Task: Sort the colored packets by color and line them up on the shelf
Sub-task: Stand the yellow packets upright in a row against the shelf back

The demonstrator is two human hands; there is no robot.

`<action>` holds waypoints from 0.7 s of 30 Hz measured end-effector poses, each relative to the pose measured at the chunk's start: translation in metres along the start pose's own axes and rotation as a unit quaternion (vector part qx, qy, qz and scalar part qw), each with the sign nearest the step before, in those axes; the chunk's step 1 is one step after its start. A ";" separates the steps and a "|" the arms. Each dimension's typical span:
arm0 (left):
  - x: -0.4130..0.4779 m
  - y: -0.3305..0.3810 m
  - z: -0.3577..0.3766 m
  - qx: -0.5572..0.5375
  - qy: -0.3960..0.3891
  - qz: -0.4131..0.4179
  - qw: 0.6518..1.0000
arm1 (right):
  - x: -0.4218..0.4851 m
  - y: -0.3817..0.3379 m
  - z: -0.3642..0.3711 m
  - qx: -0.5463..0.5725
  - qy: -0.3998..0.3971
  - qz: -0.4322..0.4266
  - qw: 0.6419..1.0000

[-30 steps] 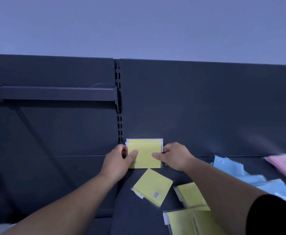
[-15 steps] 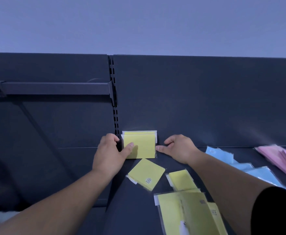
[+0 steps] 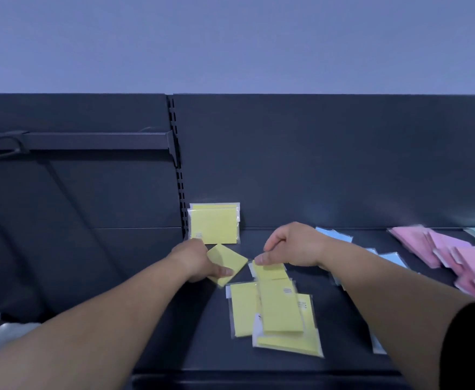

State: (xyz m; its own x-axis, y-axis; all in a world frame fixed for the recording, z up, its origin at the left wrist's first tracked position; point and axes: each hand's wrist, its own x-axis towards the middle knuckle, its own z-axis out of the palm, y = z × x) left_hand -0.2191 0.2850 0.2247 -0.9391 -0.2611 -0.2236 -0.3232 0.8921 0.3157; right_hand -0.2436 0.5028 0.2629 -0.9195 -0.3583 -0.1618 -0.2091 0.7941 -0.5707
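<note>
Head view: the left hand (image 3: 194, 260) grips the tilted yellow packet (image 3: 228, 263), thumb on top at its near corner, fingers hidden beneath. The packet sits corner-on, its long axis running diagonally across the shelf (image 3: 202, 333). The standing yellow row (image 3: 215, 225) leans upright against the back panel (image 3: 315, 164), just beyond this hand and almost straight ahead of it, with its long edge along the panel. So the left hand is the nearer one, and the packet probably needs a turn to square up before it joins the row. The right hand (image 3: 295, 247) pinches the far corner of a second yellow packet (image 3: 270, 270) atop the loose yellow pile (image 3: 275, 313) (whether it is lifted yet, I cannot tell). Blue packets (image 3: 334, 235) and pink packets (image 3: 455, 254) lie unsorted further right.
</note>
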 end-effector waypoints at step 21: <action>-0.058 0.018 0.024 -0.109 0.087 -0.078 0.987 | -0.050 0.013 0.011 -0.052 -0.083 0.003 0.995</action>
State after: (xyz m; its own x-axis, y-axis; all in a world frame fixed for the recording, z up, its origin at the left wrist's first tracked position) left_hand -0.1675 0.3251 0.2212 -0.8756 -0.4656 -0.1288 -0.4650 0.7400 0.4860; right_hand -0.1961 0.5256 0.2544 -0.8548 -0.4233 -0.3004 -0.2459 0.8399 -0.4839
